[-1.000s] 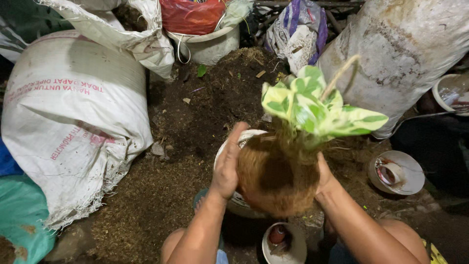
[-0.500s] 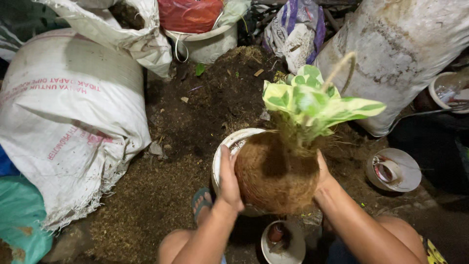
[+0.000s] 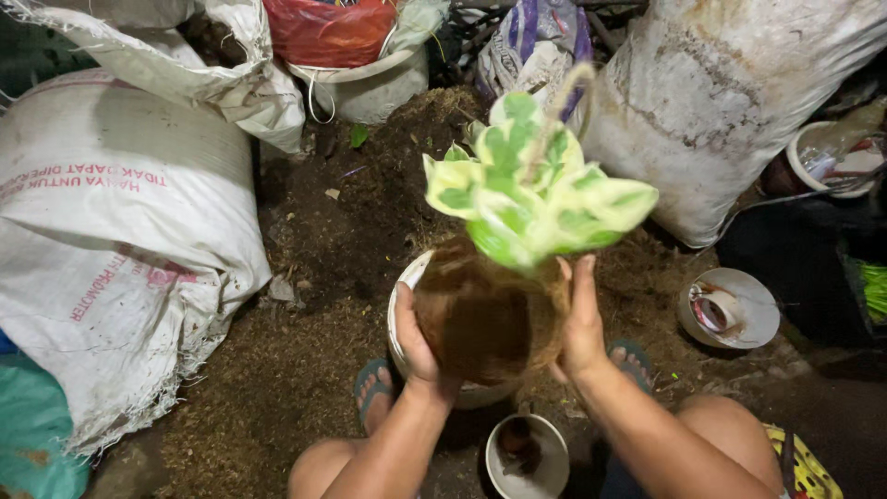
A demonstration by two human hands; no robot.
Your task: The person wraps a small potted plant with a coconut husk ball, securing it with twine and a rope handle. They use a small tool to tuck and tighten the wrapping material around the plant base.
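Observation:
Both hands cup a round brown ball of coconut fibre (image 3: 485, 319) at centre. A plant with green and cream variegated leaves (image 3: 536, 189) grows out of its top, and a thin stem or cord rises above the leaves. My left hand (image 3: 413, 337) presses the ball's left side. My right hand (image 3: 580, 319) presses its right side, fingers pointing up. The ball is held just above a white bucket (image 3: 407, 300), whose rim shows at the left and below it.
A big white woven sack (image 3: 111, 240) lies at left, another sack (image 3: 721, 102) at right, more bags behind. Dark soil (image 3: 351, 222) covers the ground. A small bowl (image 3: 527, 457) sits between my feet, a white dish (image 3: 730, 310) at right.
The ball with its plant has risen a little and the leaves have swung toward the camera. My left hand slid lower on the ball's side.

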